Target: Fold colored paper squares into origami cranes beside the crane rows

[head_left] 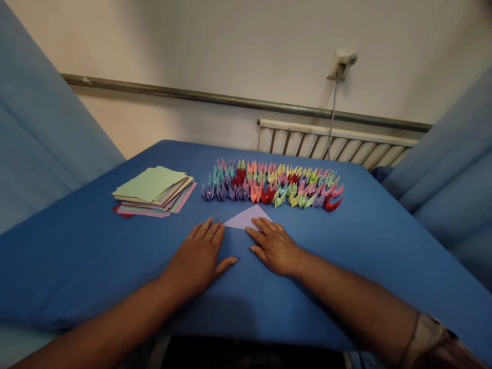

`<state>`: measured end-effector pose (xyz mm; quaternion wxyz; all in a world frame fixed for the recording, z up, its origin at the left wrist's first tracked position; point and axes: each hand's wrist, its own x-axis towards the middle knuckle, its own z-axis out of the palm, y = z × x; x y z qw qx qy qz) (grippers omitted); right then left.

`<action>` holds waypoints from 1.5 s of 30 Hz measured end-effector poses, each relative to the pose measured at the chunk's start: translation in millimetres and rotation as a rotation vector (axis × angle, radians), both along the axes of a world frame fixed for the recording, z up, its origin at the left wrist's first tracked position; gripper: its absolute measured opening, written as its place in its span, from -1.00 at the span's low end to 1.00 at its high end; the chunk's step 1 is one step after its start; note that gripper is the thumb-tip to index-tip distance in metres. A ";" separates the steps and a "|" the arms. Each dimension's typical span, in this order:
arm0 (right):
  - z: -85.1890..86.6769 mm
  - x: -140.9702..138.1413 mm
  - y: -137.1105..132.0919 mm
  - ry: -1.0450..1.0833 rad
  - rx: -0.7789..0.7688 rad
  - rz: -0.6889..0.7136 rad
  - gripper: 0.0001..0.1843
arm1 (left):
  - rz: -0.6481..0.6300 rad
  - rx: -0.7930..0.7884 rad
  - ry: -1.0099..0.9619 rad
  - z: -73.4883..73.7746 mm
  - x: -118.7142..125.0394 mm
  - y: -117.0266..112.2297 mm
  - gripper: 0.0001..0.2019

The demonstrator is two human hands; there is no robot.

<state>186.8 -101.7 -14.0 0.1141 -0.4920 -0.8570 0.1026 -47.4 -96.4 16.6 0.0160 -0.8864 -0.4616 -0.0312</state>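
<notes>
1. Your left hand lies palm down on the blue table, fingers extended and slightly spread. It grips nothing, and its fingertips end just beside the left corner of the lilac paper triangle.
2. Your right hand is likewise flat and open, with its fingertips resting on the triangle's lower right edge.
3. The triangle lies flat between both hands, apex pointing away from you.
4. Just behind it stand rows of folded paper cranes. A stack of coloured sheets lies to the left, well apart.
</notes>
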 end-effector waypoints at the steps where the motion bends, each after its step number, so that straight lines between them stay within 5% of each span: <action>1: -0.1 -0.2 -0.1 0.007 0.005 0.001 -0.42 | -0.022 -0.006 -0.027 -1.2 5.4 -2.0 -0.17; 6: -5.3 0.2 0.3 0.068 0.013 0.011 -0.40 | -0.322 -0.202 -0.212 -6.0 52.5 2.7 -0.20; 10: -6.1 0.4 0.7 0.112 0.028 0.025 -0.35 | -0.330 -0.262 -0.250 -10.4 75.5 30.3 -0.26; 16: -0.7 -1.4 0.8 0.067 0.015 0.014 -0.41 | -0.219 -0.244 -0.117 -19.0 58.1 49.7 -0.16; 23: 4.3 0.0 -6.5 0.003 -0.017 0.011 -0.36 | -0.271 -0.207 -0.020 -15.0 47.3 48.9 -0.09; 36: 8.9 31.1 -57.4 -0.168 -0.077 -0.425 -0.29 | -0.339 -0.267 -0.058 -12.1 44.1 53.9 -0.16; 40: 24.2 24.1 -44.6 -0.134 -0.032 -0.454 -0.34 | -0.340 -0.266 -0.049 -12.6 44.9 54.1 -0.17; 45: 32.1 -18.0 -4.5 0.143 -0.106 -0.240 -0.28 | -0.357 -0.204 -0.062 -18.8 43.6 53.1 -0.11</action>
